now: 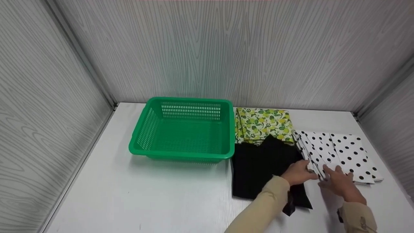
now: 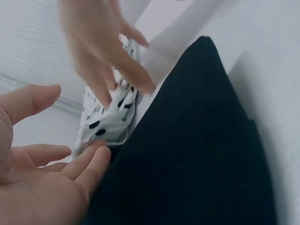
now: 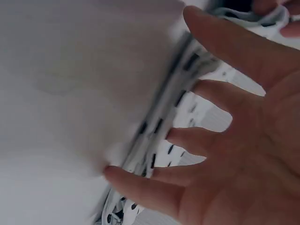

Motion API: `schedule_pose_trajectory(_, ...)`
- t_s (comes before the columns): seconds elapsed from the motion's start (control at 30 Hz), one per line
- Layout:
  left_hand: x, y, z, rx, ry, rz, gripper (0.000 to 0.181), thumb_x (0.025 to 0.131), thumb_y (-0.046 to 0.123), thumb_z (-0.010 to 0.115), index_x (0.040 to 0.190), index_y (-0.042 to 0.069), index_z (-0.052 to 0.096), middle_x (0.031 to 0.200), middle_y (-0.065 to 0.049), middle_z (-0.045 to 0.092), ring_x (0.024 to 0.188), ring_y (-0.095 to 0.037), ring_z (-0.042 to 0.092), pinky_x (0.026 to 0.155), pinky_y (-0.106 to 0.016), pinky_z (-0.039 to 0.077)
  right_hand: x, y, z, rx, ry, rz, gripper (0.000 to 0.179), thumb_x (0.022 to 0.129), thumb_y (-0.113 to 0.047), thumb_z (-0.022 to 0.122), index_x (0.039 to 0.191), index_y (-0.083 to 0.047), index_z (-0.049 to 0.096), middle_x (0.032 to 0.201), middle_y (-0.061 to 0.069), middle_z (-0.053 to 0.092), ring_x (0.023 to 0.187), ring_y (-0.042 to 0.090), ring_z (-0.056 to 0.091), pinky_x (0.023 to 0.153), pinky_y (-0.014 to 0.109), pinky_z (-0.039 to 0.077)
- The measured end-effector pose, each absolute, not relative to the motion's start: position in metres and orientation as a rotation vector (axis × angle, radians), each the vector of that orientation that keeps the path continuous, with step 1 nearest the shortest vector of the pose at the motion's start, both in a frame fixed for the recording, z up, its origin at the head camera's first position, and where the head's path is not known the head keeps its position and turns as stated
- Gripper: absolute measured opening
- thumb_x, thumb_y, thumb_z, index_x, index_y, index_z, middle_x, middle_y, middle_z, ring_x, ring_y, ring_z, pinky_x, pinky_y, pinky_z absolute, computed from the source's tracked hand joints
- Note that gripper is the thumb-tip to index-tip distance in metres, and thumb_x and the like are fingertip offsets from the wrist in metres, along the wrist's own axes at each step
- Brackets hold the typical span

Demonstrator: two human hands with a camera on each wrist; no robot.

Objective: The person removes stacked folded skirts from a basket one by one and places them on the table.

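A folded white cloth with black polka dots [image 1: 351, 152] lies on the right side of the table. My left hand [image 1: 298, 173] is at its left edge, fingers loosely extended and fingertips at the cloth in the left wrist view. At the near edge is my right hand [image 1: 340, 183]; the right wrist view shows its fingers [image 3: 201, 140] spread along the folded layers, not curled round them. Beneath my left forearm lies a black cloth [image 1: 258, 174], its collar-like point toward the back. A folded lemon-print cloth [image 1: 265, 124] sits behind it, partly covered by the black one.
A green plastic basket [image 1: 181, 155] with slotted walls stands left of the cloths, nothing visible inside. Pale wood-grain panels [image 1: 200, 48] enclose the white table [image 1: 161, 200] at the back and both sides.
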State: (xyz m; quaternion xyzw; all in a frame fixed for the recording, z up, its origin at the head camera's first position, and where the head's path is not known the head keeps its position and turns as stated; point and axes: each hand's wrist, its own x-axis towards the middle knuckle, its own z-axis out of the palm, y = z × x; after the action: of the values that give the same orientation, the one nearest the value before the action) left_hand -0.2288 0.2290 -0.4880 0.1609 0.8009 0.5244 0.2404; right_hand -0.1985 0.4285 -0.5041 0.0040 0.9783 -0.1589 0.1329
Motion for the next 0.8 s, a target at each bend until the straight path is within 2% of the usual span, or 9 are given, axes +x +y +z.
schedule_pose_trajectory(0.1, -0.227, 0.218, -0.488, 0.447, 2.118, 1.524, 0.056, 0.091, 0.017, 0.073, 0.144, 0.011, 0.057, 0.138, 0.002, 0.06, 0.116, -0.009, 0.061, 0.093, -0.022, 0.047, -0.21, 0.425, -0.505, 0.022, 2.863, -0.44, 0.068, 0.1, -0.02, 0.061, 0.145, 0.02, 0.028, 0.136, 0.061, 0.013, 0.118, 0.084, 0.012, 0.097, 0.084, 0.014)
schedule_pose_trajectory(0.17, -0.226, 0.208, -0.487, 0.479, 2.089, 1.552, 0.053, 0.092, 0.017, 0.073, 0.143, 0.012, 0.059, 0.138, 0.003, 0.06, 0.115, -0.009, 0.062, 0.091, -0.022, 0.048, -0.219, 0.427, -0.506, 0.064, 2.855, -0.482, 0.066, 0.103, -0.02, 0.055, 0.147, 0.019, 0.023, 0.138, 0.06, 0.007, 0.119, 0.085, 0.002, 0.096, 0.085, 0.015)
schedule_pose_trajectory(0.33, -0.224, 0.172, -0.484, 0.591, 2.034, 1.588, 0.046, 0.095, 0.019, 0.072, 0.139, 0.011, 0.062, 0.138, 0.006, 0.059, 0.111, -0.007, 0.063, 0.091, -0.021, 0.047, -0.24, 0.442, -0.514, 0.115, 2.826, -0.597, 0.068, 0.106, -0.026, 0.048, 0.15, 0.015, 0.016, 0.143, 0.057, -0.006, 0.122, 0.082, -0.016, 0.097, 0.086, 0.009)
schedule_pose_trajectory(0.4, -0.223, 0.156, -0.485, 0.629, 2.0, 1.6, 0.044, 0.096, 0.018, 0.07, 0.139, 0.01, 0.063, 0.137, 0.005, 0.06, 0.106, -0.006, 0.065, 0.088, -0.021, 0.049, -0.246, 0.45, -0.519, 0.062, 2.876, -0.599, 0.066, 0.105, -0.023, 0.048, 0.148, 0.018, 0.02, 0.144, 0.057, 0.002, 0.126, 0.08, -0.008, 0.1, 0.084, 0.008)
schedule_pose_trajectory(0.47, -0.223, 0.14, -0.487, 0.676, 1.979, 1.6, 0.042, 0.098, 0.017, 0.069, 0.139, 0.008, 0.062, 0.138, 0.002, 0.06, 0.104, -0.006, 0.066, 0.086, -0.021, 0.05, -0.249, 0.457, -0.524, 0.007, 2.95, -0.577, 0.06, 0.104, -0.018, 0.049, 0.145, 0.02, 0.028, 0.14, 0.055, 0.015, 0.126, 0.077, 0.007, 0.1, 0.081, 0.015)
schedule_pose_trajectory(0.53, -0.222, 0.125, -0.49, 0.715, 1.981, 1.587, 0.041, 0.099, 0.017, 0.067, 0.138, 0.006, 0.062, 0.139, 0.0, 0.059, 0.106, -0.007, 0.066, 0.085, -0.021, 0.05, -0.251, 0.459, -0.529, -0.042, 3.08, -0.538, 0.051, 0.1, -0.009, 0.054, 0.138, 0.022, 0.04, 0.121, 0.051, 0.036, 0.111, 0.068, 0.033, 0.093, 0.073, 0.03)
schedule_pose_trajectory(0.6, -0.222, 0.112, -0.493, 0.737, 1.988, 1.57, 0.041, 0.099, 0.017, 0.066, 0.138, 0.005, 0.062, 0.141, -0.002, 0.059, 0.109, -0.01, 0.065, 0.085, -0.022, 0.051, -0.252, 0.459, -0.532, -0.027, 3.235, -0.471, 0.039, 0.095, -0.001, 0.06, 0.128, 0.02, 0.054, 0.108, 0.047, 0.048, 0.097, 0.062, 0.045, 0.084, 0.067, 0.04)
schedule_pose_trajectory(0.7, -0.22, 0.095, -0.498, 0.756, 1.998, 1.524, 0.04, 0.101, 0.019, 0.064, 0.138, 0.004, 0.062, 0.14, -0.003, 0.059, 0.114, -0.013, 0.064, 0.088, -0.023, 0.05, -0.252, 0.452, -0.537, 0.1, 3.436, -0.414, 0.023, 0.09, 0.008, 0.065, 0.111, 0.016, 0.067, 0.09, 0.042, 0.055, 0.078, 0.055, 0.055, 0.068, 0.061, 0.048)
schedule_pose_trajectory(0.8, -0.218, 0.08, -0.5, 0.791, 2.005, 1.452, 0.04, 0.102, 0.021, 0.062, 0.138, 0.004, 0.062, 0.139, -0.003, 0.061, 0.122, -0.014, 0.059, 0.094, -0.023, 0.048, -0.252, 0.446, -0.54, 0.208, 3.534, -0.416, 0.017, 0.09, 0.011, 0.065, 0.106, 0.016, 0.068, 0.09, 0.044, 0.055, 0.077, 0.056, 0.058, 0.066, 0.061, 0.05)
